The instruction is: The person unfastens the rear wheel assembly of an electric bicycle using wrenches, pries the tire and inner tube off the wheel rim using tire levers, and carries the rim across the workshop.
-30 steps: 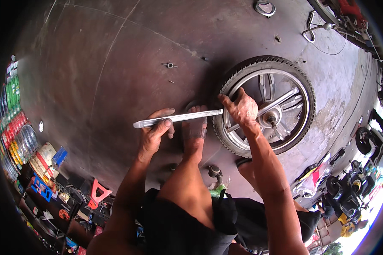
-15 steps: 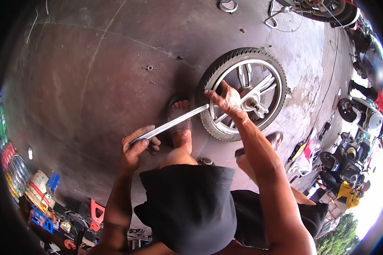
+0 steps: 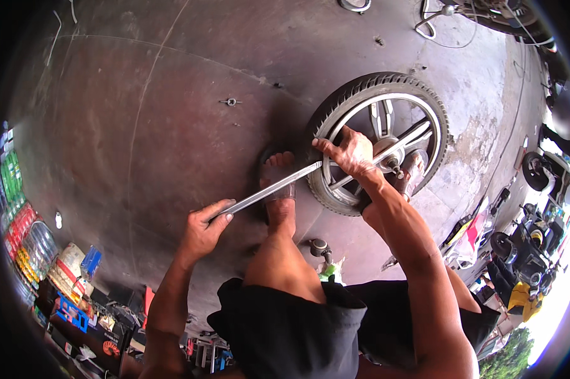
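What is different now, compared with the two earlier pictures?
The left hand and the outer end of the tyre lever have swung toward the person since the first picture, and its grip has closed. The right foot has moved forward and now shows near the hub of the motorcycle wheel. The right hand stays at the wheel's left side, beside the lever's tip.

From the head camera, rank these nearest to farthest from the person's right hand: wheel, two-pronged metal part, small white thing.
1. Wheel: touching the right hand.
2. Two-pronged metal part: on the floor, upper left.
3. Small white thing: far left.
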Demonstrator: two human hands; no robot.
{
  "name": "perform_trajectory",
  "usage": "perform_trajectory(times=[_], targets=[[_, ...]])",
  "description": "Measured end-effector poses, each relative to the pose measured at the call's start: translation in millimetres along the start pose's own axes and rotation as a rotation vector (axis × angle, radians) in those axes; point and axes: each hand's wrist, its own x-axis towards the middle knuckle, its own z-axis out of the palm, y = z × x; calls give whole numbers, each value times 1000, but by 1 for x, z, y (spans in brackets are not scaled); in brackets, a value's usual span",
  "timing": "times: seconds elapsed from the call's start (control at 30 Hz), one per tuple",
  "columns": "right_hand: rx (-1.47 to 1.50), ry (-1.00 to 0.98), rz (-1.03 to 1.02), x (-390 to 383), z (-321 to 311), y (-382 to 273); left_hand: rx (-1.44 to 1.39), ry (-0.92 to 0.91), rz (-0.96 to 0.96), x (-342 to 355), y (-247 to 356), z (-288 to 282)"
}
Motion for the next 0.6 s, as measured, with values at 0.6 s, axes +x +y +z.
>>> perform_trajectory(times=[0.6], targets=[[31,54,-5,5,13,72,713,42,564,46,153,104]])
